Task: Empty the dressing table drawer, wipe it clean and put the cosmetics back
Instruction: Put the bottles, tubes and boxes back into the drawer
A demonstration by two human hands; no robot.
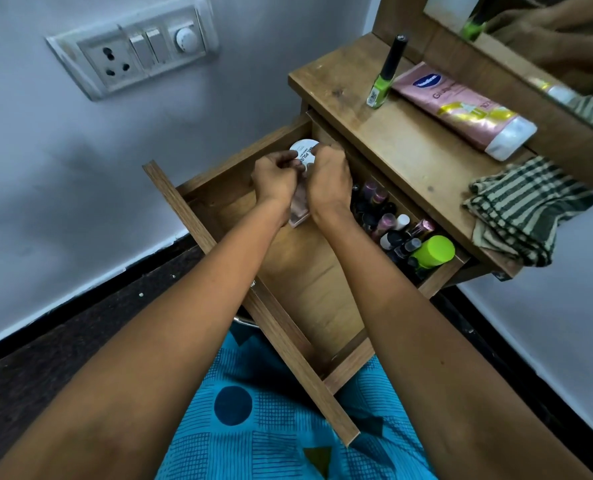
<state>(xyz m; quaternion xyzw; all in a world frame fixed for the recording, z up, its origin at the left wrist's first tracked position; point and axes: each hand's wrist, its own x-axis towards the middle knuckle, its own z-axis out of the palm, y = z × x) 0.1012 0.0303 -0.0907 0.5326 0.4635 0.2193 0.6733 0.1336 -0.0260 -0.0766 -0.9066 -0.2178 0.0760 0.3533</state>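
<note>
Care in the lift counts: your left hand (275, 175) and right hand (329, 176) both curl round the white round tub (303, 151) in the 12 o'clock corner of the drawer (306, 282). Raise it straight, clear of the pink case (298, 212) under your wrists, and stand it on the counter (409, 147) at 2 o'clock. The bottles (393, 233) at 4 o'clock are yet to come out.

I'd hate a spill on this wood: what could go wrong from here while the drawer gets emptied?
The tall green nail polish bottle stands near the tabletop's front edge, above the open drawer; a rising arm could tip it. The left hand and right hand grip the white round tub; crowded small bottles sit beside the right wrist, which might topple them. The striped cloth overhangs the tabletop edge and may slip.
</note>
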